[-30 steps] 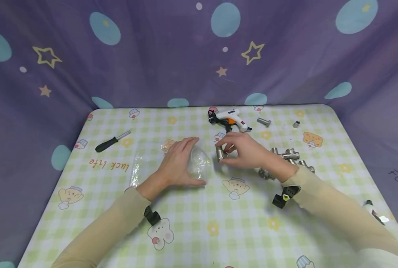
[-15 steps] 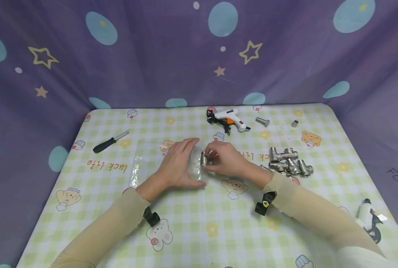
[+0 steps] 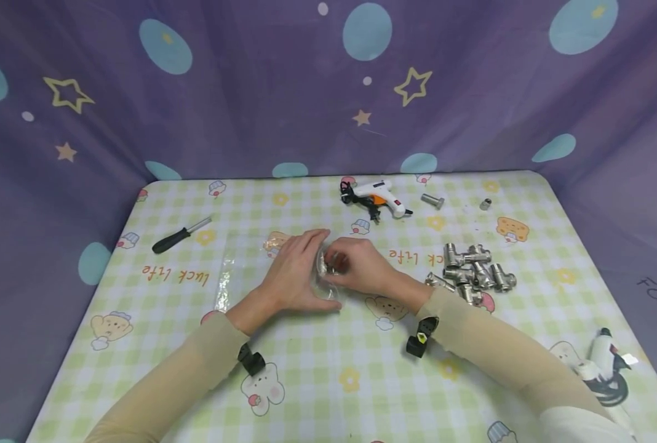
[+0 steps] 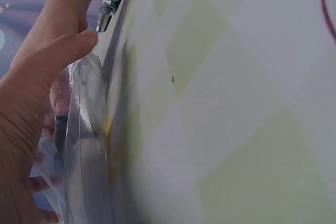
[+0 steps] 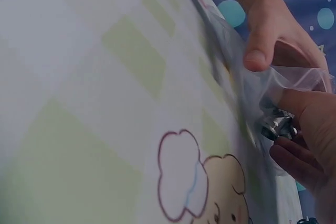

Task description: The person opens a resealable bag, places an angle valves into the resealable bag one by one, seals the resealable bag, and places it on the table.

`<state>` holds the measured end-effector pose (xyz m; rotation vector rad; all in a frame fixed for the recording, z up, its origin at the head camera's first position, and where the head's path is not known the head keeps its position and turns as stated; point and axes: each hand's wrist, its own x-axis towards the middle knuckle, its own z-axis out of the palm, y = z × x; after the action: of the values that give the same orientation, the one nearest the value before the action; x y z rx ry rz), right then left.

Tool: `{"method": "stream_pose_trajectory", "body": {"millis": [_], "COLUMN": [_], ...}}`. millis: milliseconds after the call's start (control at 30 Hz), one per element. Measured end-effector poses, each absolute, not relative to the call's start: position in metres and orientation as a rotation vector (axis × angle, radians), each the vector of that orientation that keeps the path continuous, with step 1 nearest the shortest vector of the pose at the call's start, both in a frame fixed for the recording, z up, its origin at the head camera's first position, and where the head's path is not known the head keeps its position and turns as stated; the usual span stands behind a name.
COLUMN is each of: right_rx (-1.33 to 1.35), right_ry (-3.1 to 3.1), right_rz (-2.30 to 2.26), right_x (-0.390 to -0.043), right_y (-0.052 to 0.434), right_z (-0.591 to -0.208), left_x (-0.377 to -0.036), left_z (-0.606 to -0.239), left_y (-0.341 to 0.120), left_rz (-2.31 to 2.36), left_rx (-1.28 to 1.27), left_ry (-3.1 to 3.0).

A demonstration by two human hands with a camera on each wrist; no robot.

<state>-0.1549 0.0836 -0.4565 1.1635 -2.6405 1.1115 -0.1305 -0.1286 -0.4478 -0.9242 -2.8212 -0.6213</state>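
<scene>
My left hand grips the open mouth of a clear plastic bag that lies flat on the checked tablecloth. Its thumb holds the film down. My right hand pinches a small silver metal fitting and has it inside the bag's mouth, right against the left palm. A pile of several similar silver fittings lies to the right of my right forearm.
A white and orange glue gun lies at the back centre, with a bolt and a small nut to its right. A black-handled screwdriver is at the left. A white and black object sits at the near right edge.
My right hand has carried the fitting leftward from beside the pile into the mouth of the bag. The left hand has kept its hold on the bag.
</scene>
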Motion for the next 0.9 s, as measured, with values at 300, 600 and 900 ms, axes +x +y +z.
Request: {"method": "stream_pose_trajectory", "body": {"millis": [300,600,900], "right_rx": [1.128,1.168,1.31], "right_ry": [-2.585,-2.588,-2.519], "right_rz": [1.154,1.148,1.183], "right_x": [-0.153,-0.153,-0.154], "right_y": [0.074,0.065,0.065], "right_z": [-0.461,-0.463,-0.464], "left_x": [-0.131,-0.13,-0.13], "left_z": [-0.448,-0.447,-0.449], "left_y": [-0.128,-0.128,-0.129], "left_rz": [-0.644,-0.651,-0.68], "left_rx": [-0.906,-0.909,-0.909], "left_ry": [-2.831,-2.807,-2.795]}}
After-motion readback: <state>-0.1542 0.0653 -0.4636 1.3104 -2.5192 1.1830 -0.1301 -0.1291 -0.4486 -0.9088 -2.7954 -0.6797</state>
